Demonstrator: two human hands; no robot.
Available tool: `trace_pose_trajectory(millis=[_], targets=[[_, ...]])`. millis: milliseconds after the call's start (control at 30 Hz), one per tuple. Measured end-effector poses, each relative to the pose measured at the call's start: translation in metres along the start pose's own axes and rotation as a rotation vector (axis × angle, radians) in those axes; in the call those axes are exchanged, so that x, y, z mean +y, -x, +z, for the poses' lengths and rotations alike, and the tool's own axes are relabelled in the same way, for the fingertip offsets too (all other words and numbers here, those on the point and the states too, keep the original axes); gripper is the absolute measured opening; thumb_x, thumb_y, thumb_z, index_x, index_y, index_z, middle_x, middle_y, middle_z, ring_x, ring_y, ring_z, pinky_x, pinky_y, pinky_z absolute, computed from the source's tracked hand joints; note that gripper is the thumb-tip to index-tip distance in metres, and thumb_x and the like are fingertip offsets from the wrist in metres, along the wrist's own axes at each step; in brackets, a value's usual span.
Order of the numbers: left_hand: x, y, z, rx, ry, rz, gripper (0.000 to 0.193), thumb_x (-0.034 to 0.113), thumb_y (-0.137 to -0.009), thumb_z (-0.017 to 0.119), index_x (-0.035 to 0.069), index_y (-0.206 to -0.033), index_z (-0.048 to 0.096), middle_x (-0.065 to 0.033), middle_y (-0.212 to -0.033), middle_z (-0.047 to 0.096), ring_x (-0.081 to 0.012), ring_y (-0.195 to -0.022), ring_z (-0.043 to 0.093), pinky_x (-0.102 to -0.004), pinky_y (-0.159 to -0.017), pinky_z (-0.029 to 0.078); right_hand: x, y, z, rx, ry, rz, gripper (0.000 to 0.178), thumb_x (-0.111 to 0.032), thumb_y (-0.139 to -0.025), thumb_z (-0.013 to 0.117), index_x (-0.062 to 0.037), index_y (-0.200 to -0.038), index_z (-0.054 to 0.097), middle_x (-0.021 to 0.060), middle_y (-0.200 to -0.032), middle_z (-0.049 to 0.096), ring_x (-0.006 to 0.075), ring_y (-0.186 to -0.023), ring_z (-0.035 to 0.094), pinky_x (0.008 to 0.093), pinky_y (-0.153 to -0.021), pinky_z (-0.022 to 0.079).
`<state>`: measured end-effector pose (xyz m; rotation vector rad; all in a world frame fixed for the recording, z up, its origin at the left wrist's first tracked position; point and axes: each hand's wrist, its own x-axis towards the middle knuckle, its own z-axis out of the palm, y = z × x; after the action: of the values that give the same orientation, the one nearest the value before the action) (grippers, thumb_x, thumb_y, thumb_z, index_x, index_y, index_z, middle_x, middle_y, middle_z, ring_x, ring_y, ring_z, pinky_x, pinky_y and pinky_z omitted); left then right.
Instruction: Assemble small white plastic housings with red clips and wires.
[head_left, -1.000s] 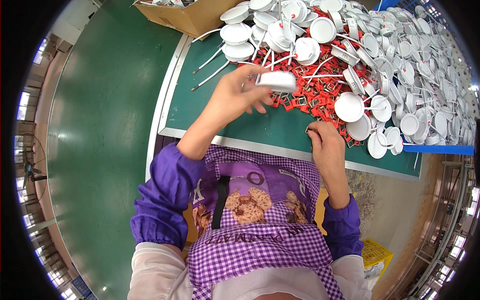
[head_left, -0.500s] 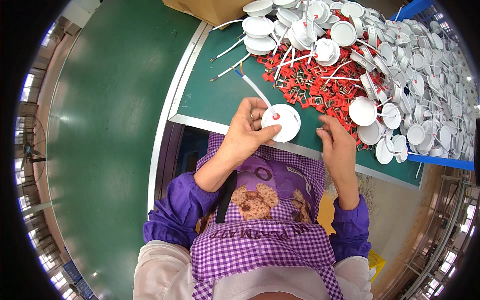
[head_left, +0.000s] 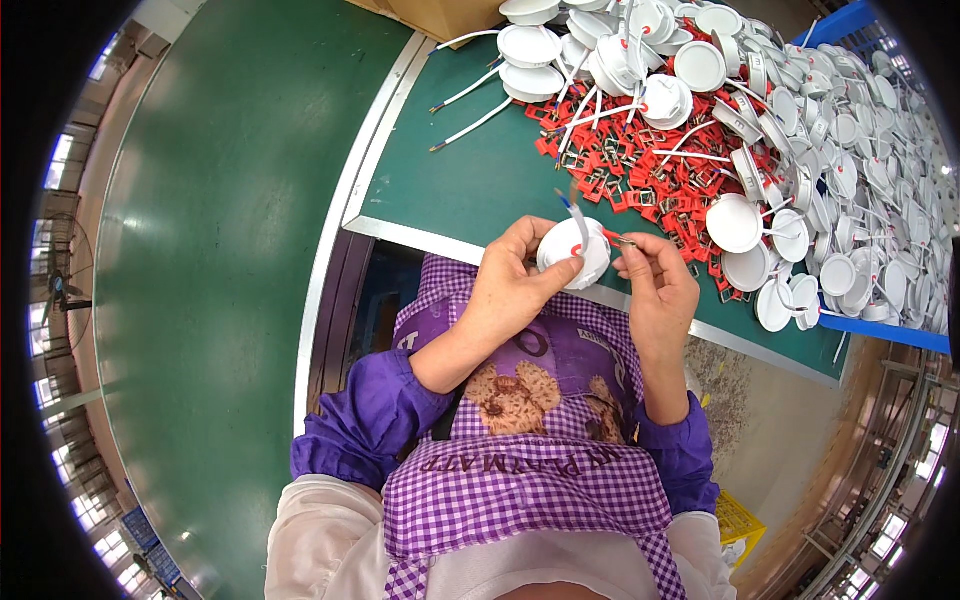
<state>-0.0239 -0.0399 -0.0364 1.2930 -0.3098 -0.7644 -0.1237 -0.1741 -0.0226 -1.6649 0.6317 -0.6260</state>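
From my end I see the L hand (head_left: 520,275) partly closed, grasping a white round unit (head_left: 596,258), thumb across its face near the red spot, other fingers mostly hidden behind it. The R hand (head_left: 662,282) is in a pinch, thumb & fingertips closed on a small red clip (head_left: 613,238) w/ a metal part; its remaining fingers are curled. As for containers, I've a blue crate (head_left: 890,336) at far R, white units heaped in & around it, the heap (head_left: 735,225) running onto the green bench (head_left: 440,205). Cardboard box (head_left: 425,15) at top is cut off, so I can't tell its contents. Yellow crate (head_left: 738,522) low on the R has smth whitish in it, too small for me to ID. Re position: the held unit is btwn both hands, over the bench's metal front edge (head_left: 430,240), tilted, its short white cable (head_left: 579,222) pointing up/away, wire ends blurred. The clip is right at the unit's R rim; can't tell if it's seated. Loose red clips (head_left: 640,165) lie piled on the bench beyond the hands, next to the white heap.
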Motion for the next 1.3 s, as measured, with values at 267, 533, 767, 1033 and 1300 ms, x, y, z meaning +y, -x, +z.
trace_pose_trajectory(millis=[267, 533, 767, 1033, 1300], targets=[[-0.004, 0.0, 0.004, -0.002, -0.096, 0.077, 0.026, 0.003, -0.087, 0.068, 0.0, -0.108, 0.055, -0.0065, -0.096, 0.066, -0.0098, -0.084, 0.063, -0.0244, -0.074, 0.052, -0.009, 0.006, -0.004, -0.045, 0.216, -0.126, 0.011, -0.002, -0.088, 0.064, 0.0035, -0.098, 0.067, 0.0107, -0.09, 0.066, 0.0141, -0.073, 0.064, 0.0253, -0.066, 0.05], [0.007, 0.003, 0.005, -0.03, -0.378, 0.166, 0.03, 0.006, -0.086, 0.07, 0.002, -0.111, 0.055, -0.002, -0.094, 0.064, -0.0053, -0.081, 0.059, -0.0205, -0.067, 0.048, -0.013, 0.007, -0.003, -0.028, 0.352, -0.195, 0.011, 0.0, -0.087, 0.064, 0.0024, -0.098, 0.067, 0.0127, -0.086, 0.067, 0.0191, -0.072, 0.067, 0.0295, -0.063, 0.053], [0.009, 0.003, 0.005, -0.077, -0.245, 0.156, 0.028, 0.009, -0.087, 0.07, 0.003, -0.111, 0.056, -0.0008, -0.094, 0.064, -0.0049, -0.082, 0.058, -0.0206, -0.069, 0.047, -0.002, 0.005, -0.009, -0.009, 0.345, -0.133, 0.019, 0.0, -0.086, 0.066, 0.0007, -0.105, 0.065, 0.013, -0.092, 0.068, 0.0199, -0.084, 0.068, 0.0278, -0.072, 0.053], [0.006, 0.015, -0.009, -0.115, -0.216, 0.139, 0.03, 0.009, -0.088, 0.071, 0.003, -0.114, 0.057, -0.0003, -0.09, 0.065, -0.0055, -0.082, 0.06, -0.0208, -0.071, 0.047, -0.003, 0.013, -0.008, -0.207, -0.126, 0.115, 0.041, 0.0, -0.091, 0.062, 0.0045, -0.129, 0.051, 0.015, -0.117, 0.063, 0.0186, -0.106, 0.061, 0.0304, -0.093, 0.049], [-0.002, 0.019, -0.015, -0.147, -0.201, 0.16, 0.032, 0.005, -0.087, 0.069, 0.002, -0.117, 0.057, -0.0021, -0.102, 0.062, -0.0091, -0.096, 0.058, -0.0247, -0.082, 0.048, 0.014, 0.016, 0.005, -0.223, -0.273, 0.241, 0.039, 0.0, -0.091, 0.063, 0.0062, -0.128, 0.051, 0.0148, -0.116, 0.063, 0.0166, -0.106, 0.061, 0.0284, -0.093, 0.049]])
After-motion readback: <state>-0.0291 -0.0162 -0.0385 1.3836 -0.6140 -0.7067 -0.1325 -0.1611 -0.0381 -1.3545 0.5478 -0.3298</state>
